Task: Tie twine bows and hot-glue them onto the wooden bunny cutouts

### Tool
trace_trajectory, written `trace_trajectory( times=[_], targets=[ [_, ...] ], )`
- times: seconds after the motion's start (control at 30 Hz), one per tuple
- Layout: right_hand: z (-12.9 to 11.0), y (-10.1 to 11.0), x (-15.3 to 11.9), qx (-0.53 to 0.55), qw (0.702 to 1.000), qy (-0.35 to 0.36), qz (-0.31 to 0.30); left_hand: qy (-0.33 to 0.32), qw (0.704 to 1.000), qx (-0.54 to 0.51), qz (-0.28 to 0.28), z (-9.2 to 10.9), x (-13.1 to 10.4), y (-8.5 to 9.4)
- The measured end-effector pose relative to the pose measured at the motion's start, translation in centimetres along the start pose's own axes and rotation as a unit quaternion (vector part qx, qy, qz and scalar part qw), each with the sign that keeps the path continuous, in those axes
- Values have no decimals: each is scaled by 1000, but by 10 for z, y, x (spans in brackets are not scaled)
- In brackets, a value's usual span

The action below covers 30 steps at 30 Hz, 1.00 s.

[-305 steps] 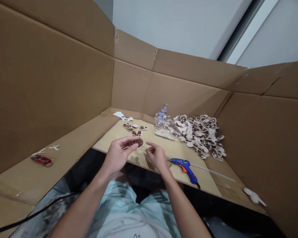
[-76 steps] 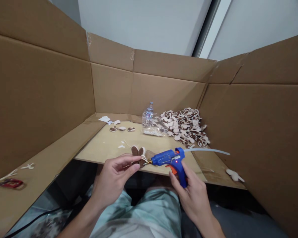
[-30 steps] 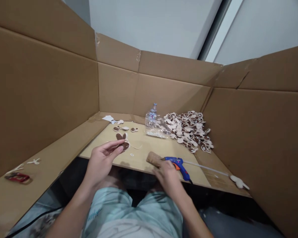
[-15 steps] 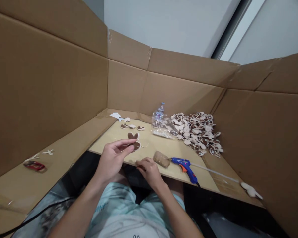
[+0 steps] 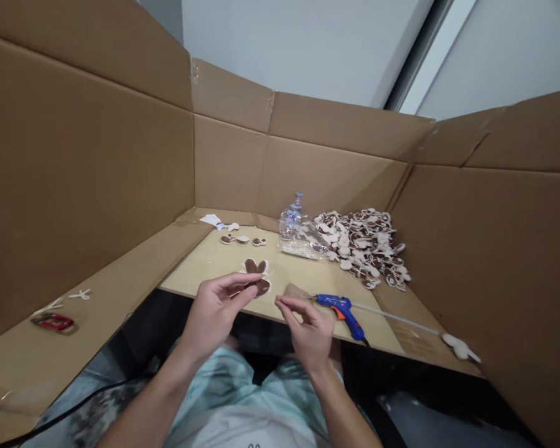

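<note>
My left hand (image 5: 221, 306) pinches a brown bunny-shaped felt piece (image 5: 262, 287) with white edging, its two ears pointing away from me. The fingers cover part of its left side. Just to the right, my right hand (image 5: 308, 326) is closed, thumb and fingertips together above the board's near edge. Whatever sits between those fingertips is too small to make out. Behind the right hand lies a tan wrapped block (image 5: 296, 290), partly covered. A blue glue gun (image 5: 340, 306) with an orange trigger rests with its nozzle at that block, a long glue stick (image 5: 396, 318) running from its back.
A large heap of brown and white bunny pieces (image 5: 364, 246) lies at the back right. Beside it are a clear plastic bag (image 5: 301, 249) and a bottle (image 5: 298, 202). Several small pieces (image 5: 242, 239) lie at the back left. A red cutter (image 5: 53, 321) is far left. Cardboard walls (image 5: 233, 155) surround the board.
My right hand has risen from the board's edge and moved right, fingertips now pinched together. My left hand still holds the bunny piece, slightly lower. The view has shifted a little.
</note>
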State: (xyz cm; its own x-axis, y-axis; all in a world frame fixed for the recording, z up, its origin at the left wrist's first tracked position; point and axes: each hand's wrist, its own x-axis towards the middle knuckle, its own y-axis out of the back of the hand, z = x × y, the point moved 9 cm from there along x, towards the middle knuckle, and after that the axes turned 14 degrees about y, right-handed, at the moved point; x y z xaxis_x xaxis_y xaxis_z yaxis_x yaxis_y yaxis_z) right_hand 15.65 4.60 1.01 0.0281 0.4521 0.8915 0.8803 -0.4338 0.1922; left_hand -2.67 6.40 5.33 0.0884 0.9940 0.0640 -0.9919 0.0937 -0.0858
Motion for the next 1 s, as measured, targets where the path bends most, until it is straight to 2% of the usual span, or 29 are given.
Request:
trace_trajectory(
  times=[0.2,0.37,0.47,0.63,0.8,1.0],
  targets=[
    [-20,24,15,97,987,-96,85,-30,999,15,-7,9,-11,-8],
    [-17,28,14,116,967,-172,146,-41,999,15,-6,13,-14,-11],
    [-11,22,14,144,960,-193,145,-36,999,16,-9,11,-14,-12],
    [-5,16,11,212,945,-187,164,-32,999,9,1,6,-12,-11],
    [-17,17,10,254,932,-174,190,-46,999,17,2,8,-14,-12],
    [-28,14,11,253,931,-213,154,-93,995,37,7,17,-21,-15]
  ],
)
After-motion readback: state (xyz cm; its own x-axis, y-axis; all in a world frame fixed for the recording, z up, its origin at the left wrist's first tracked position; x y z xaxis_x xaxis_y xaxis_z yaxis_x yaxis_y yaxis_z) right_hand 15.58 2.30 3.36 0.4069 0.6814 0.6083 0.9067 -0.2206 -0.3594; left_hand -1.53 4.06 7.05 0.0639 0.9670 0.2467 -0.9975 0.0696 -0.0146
